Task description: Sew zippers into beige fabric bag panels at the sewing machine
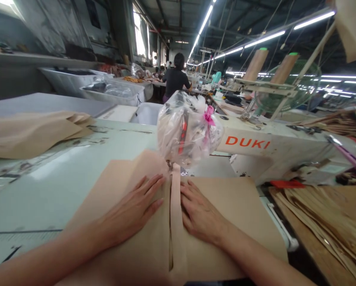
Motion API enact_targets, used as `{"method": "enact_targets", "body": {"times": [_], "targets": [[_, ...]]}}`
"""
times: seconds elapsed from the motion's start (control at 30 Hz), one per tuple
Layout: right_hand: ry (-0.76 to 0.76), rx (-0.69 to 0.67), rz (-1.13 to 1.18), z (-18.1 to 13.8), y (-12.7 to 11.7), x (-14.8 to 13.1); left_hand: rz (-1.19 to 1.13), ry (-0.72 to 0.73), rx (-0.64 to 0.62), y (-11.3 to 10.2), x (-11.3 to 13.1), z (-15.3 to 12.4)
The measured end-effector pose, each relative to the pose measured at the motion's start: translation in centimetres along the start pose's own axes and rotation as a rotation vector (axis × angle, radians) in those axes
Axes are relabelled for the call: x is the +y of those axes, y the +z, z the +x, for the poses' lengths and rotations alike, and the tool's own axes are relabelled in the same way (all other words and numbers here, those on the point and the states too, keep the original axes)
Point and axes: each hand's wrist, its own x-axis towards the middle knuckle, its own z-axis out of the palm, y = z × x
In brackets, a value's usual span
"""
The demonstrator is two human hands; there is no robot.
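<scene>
A tan fabric piece (237, 210) lies flat on the pale green table, running under the needle of a white sewing machine (273, 149) marked DUKI. Its head is wrapped in a clear plastic bag (186, 129) tied with a pink ribbon. My left hand (133, 208) lies flat on the fabric left of the raised seam strip (175, 206), fingers stretched toward the needle. My right hand (198, 210) rests flat on the fabric just right of that strip, fingers extended. Neither hand holds anything.
A stack of tan pieces (31, 133) sits on the table at the left. More cut pieces (324, 222) are piled at the right. Thread cones (257, 63) stand behind the machine. Another person (175, 77) sits ahead, back turned. White bins (112, 93) lie beyond.
</scene>
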Motion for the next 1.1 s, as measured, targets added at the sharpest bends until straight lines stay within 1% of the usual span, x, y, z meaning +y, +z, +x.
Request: {"method": "enact_targets", "body": {"times": [0.07, 0.2, 0.27, 0.47, 0.77, 0.9, 0.97, 1.07, 1.1], "targets": [[-0.01, 0.003, 0.005, 0.0, -0.1, -0.1, 0.004, 0.009, -0.005, -0.2, 0.1, -0.5], [-0.001, -0.004, 0.002, 0.0, -0.2, -0.1, 0.02, 0.094, -0.006, -0.1, 0.4, -1.1], [0.0, -0.006, -0.006, 0.0, -0.1, -0.1, 0.02, 0.113, -0.011, -0.1, 0.6, -1.2], [-0.014, -0.001, -0.027, 0.0, 0.0, 0.0, 0.026, 0.099, -0.056, -0.4, 1.1, -1.0], [-0.005, -0.003, -0.012, -0.1, 0.1, -0.2, 0.007, 0.116, -0.02, -0.2, 1.0, -1.1], [-0.014, 0.023, 0.051, 0.1, -0.3, 0.1, 0.017, 0.115, -0.002, -0.2, 1.3, -1.0], [0.039, 0.092, 0.126, 0.4, -0.9, 0.7, 0.041, 0.128, -0.003, -0.1, 1.4, -0.9], [0.208, 0.319, 0.149, 1.2, -1.6, 1.6, 0.097, 0.163, 0.038, 0.1, 1.6, -0.9], [0.216, 0.359, 0.121, 1.4, -1.6, 1.9, 0.117, 0.172, 0.062, 0.3, 1.6, -0.9]]}}
